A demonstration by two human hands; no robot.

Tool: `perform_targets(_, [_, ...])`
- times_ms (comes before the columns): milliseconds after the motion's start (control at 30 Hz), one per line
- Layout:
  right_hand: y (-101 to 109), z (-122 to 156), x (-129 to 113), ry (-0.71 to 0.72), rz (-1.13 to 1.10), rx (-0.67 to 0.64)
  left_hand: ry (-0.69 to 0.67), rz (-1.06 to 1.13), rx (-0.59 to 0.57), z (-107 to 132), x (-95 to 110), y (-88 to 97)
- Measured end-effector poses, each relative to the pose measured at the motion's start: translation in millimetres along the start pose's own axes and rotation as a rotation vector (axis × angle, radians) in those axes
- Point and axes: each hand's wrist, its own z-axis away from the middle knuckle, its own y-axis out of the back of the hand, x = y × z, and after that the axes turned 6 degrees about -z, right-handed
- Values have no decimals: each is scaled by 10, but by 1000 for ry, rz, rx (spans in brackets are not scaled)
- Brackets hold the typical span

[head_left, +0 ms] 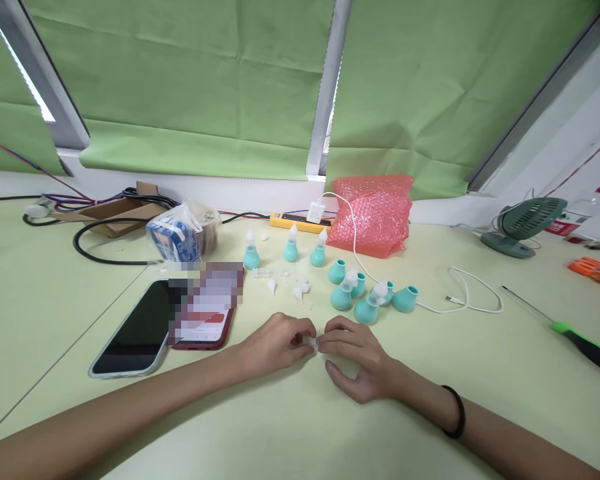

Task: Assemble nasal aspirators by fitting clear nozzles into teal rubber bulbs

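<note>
My left hand [276, 345] and my right hand [356, 355] meet at the middle of the pale green table [430, 373]. Both pinch one small clear plastic piece [311, 341] between their fingertips. Just beyond them lie several loose clear tips [299, 289]. Several teal rubber bulbs [367, 308] stand behind, some with clear tips fitted, such as one in the back row [291, 248], and others open-topped [405, 299]. A black band circles my right wrist.
Two phones [141, 329] lie at the left. Behind them are a bagged blue box [176, 239], black cables and a cardboard piece. A yellow power strip [300, 221], pink bubble wrap [375, 212], white cable [460, 293], green fan [523, 225] and green-handled screwdriver [583, 342] lie further back and to the right.
</note>
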Motion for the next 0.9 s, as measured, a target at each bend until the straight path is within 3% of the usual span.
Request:
perform_targets(733, [-6, -1, 2, -64, -39, -74, 1, 54, -8, -4, 22, 4])
perform_targets(900, [-27, 7, 10, -45, -32, -42, 4, 53, -9, -1, 28, 8])
